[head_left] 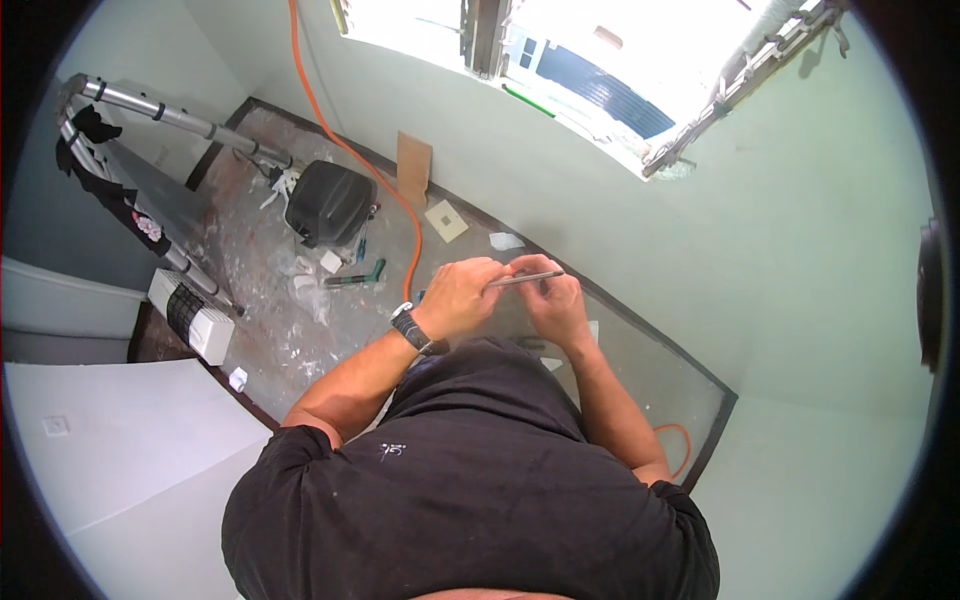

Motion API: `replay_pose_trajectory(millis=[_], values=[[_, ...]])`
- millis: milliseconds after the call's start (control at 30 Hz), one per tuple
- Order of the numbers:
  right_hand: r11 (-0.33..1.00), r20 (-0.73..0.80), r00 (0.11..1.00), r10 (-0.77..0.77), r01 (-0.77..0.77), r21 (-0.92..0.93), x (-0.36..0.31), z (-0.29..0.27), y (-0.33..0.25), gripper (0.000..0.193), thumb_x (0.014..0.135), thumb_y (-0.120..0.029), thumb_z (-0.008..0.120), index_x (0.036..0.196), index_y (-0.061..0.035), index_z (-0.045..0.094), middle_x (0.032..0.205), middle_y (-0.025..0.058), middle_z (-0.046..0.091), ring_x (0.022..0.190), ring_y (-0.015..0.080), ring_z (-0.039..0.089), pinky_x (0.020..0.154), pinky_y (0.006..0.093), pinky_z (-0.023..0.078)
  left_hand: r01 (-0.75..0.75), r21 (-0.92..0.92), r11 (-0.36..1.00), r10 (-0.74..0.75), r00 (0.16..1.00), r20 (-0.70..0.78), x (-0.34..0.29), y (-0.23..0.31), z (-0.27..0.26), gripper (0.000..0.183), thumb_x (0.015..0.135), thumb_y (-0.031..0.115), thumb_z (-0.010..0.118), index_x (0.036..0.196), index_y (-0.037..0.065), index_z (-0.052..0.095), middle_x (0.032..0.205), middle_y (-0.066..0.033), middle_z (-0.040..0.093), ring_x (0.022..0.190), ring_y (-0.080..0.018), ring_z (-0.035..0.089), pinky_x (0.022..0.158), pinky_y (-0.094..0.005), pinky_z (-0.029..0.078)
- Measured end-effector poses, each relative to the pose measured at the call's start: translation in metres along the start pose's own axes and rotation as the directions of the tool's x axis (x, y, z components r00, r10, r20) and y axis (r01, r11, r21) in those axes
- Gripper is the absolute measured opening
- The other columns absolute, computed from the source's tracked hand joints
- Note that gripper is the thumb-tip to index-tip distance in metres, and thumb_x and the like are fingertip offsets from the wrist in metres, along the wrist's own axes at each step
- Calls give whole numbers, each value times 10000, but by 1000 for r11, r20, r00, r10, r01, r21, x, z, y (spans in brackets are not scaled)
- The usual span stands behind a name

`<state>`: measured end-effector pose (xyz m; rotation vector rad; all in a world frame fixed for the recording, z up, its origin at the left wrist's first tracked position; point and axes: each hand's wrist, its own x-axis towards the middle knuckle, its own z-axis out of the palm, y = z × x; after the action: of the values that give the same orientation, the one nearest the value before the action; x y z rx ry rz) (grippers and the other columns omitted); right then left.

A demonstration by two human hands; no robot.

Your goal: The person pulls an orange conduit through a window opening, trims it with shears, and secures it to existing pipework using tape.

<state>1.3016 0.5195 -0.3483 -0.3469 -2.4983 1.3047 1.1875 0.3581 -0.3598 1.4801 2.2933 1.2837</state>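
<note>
In front of my chest, both hands are raised and close together. A thin grey stick-like thing (527,279) runs between them, too slim for me to tell its kind. Its left end meets the fingers of my left hand (462,298), which are closed on it; a dark watch is on that wrist. The fingers of my right hand (556,306) are curled round its other end, partly hidden behind it.
An orange cord (335,136) hangs down to the floor. A black case (330,203) and a green-handled tool (356,278) lie left of my hands. A metal ladder (190,123) leans farther left. Cardboard (413,168) stands against the wall below the louvred window (600,70).
</note>
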Motion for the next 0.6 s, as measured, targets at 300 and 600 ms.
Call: replay_pose_trajectory(millis=[300, 600], values=[[673, 147, 968, 204, -248, 697, 7, -6, 5, 475, 978, -35, 590, 1438, -56, 472, 1161, 75, 658, 1077, 148, 624, 991, 319, 486, 178, -191, 965, -153, 978, 140, 6, -13, 1, 175, 970, 195, 667, 922, 30, 697, 694, -122, 564, 585, -234, 544, 558, -373, 418], [951, 132, 967, -217, 240, -194, -3, -35, 1, 453, 825, -16, 612, 1260, -55, 492, 1101, 114, 691, 1067, 270, 616, 1034, 422, 405, 458, -474, 752, -407, 888, 213, 18, -10, -1, 247, 1007, 260, 673, 971, 19, 716, 703, 28, 639, 614, -44, 519, 546, -278, 426]])
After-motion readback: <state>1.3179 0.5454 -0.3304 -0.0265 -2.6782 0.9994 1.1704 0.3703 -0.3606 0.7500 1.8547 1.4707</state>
